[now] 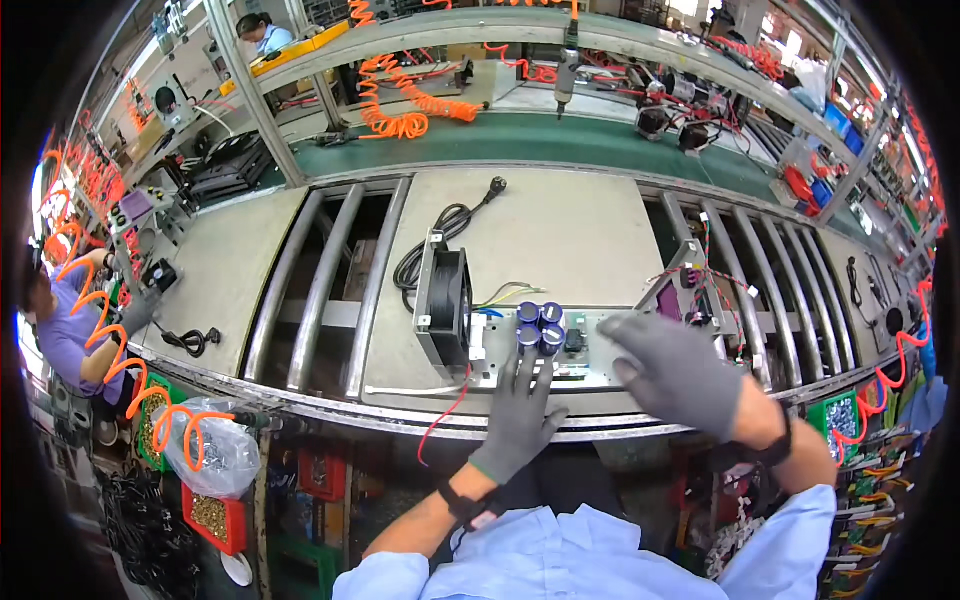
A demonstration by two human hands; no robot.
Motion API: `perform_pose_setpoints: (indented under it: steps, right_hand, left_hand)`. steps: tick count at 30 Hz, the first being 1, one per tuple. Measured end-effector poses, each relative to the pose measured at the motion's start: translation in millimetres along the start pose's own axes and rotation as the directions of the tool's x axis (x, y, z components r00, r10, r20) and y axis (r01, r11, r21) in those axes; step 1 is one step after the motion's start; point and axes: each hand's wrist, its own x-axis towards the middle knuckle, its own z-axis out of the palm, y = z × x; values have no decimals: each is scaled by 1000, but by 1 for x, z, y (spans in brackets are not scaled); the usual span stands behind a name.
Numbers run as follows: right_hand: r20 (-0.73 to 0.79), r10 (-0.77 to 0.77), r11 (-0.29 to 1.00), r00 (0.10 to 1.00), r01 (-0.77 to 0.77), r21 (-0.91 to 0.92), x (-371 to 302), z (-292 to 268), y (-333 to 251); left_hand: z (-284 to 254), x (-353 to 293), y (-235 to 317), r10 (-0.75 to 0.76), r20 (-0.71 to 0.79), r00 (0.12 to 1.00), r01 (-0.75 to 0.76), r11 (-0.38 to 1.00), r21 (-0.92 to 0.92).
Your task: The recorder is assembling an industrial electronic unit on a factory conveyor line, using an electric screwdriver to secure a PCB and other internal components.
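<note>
An open metal chassis stands at the front edge of the work board, with a black fan (453, 305) upright at its left end. Beside the fan, a circuit board (572, 373) carries several blue cylindrical capacitors (540, 326). My gloved left hand (517, 415) lies palm down, its fingers stretched out over the board's front edge by the capacitors, touching it. To the right, my gloved right hand (680, 375) hovers over a pale panel (602, 350), thumb apart from the fingers and nothing visible between them. Behind it stands a purple-faced end plate (668, 300) with red and black wires.
A black power cord (440, 240) lies coiled on the pallet board (560, 225), which rests on metal rollers (330, 285). A screwdriver (566, 75) hangs beyond. Red parts bin (213, 518) and plastic bag (213, 455) sit lower left. A co-worker (75, 330) works at far left.
</note>
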Motion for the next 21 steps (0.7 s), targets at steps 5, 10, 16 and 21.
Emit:
perform_pose_setpoints:
  steps: [5, 10, 16, 21]
  right_hand:
    - [-81, 40, 995, 996, -32, 98, 79, -79, 29]
    - [41, 111, 981, 993, -102, -165, 199, -96, 144]
    - [-121, 346, 931, 931, -356, -80, 328, -58, 258]
    - [-414, 317, 932, 853, -361, -31, 443, -42, 353]
  left_hand:
    - [-8, -37, -38, -55, 1, 999, 54, 995, 83]
    - [-4, -25, -44, -41, 53, 998, 39, 998, 45]
    - [0, -32, -50, -55, 48, 997, 52, 996, 73]
    - [7, -47, -59, -132, 94, 987, 111, 974, 200]
